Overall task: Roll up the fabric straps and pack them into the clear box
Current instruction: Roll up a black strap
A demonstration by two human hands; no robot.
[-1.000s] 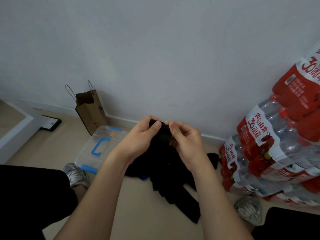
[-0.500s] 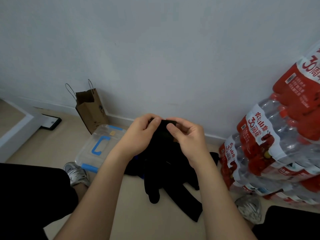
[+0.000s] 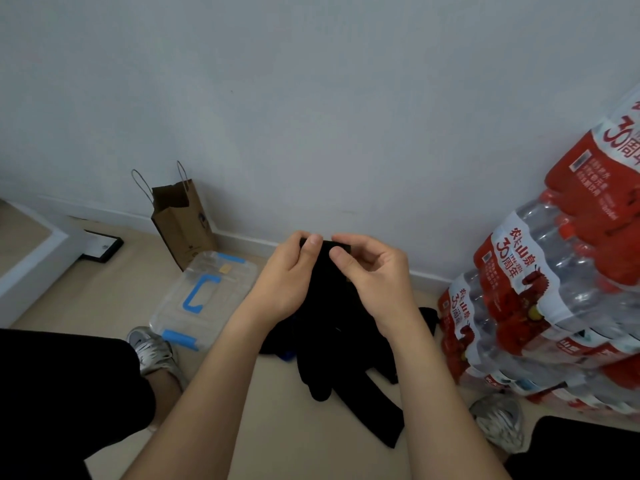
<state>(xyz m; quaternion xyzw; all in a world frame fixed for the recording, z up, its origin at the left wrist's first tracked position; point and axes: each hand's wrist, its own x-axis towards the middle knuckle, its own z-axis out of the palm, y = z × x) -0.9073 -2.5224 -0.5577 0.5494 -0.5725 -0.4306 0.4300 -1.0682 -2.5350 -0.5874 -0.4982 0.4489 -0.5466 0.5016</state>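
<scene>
Indoor room corner, home or small office, doubling as storage.
Clear box [image 3: 204, 299] sat on a beige floor [image 3: 104, 292] near a plain painted wall [image 3: 311, 98] with a white baseboard [image 3: 242, 241]. Just behind the box, a brown paper bag [image 3: 183, 230] stood against the wall. Left of the box, a flat black-framed item [image 3: 102, 247] lay beside a white ledge [image 3: 34, 265]. Well right of the box, shrink-wrapped packs of bottled water [image 3: 554, 289] were stacked on the floor.

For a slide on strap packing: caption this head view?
Left hand and right hand pinch the top edge of a black strap over the strap pile, beside the lidded clear box.
</scene>
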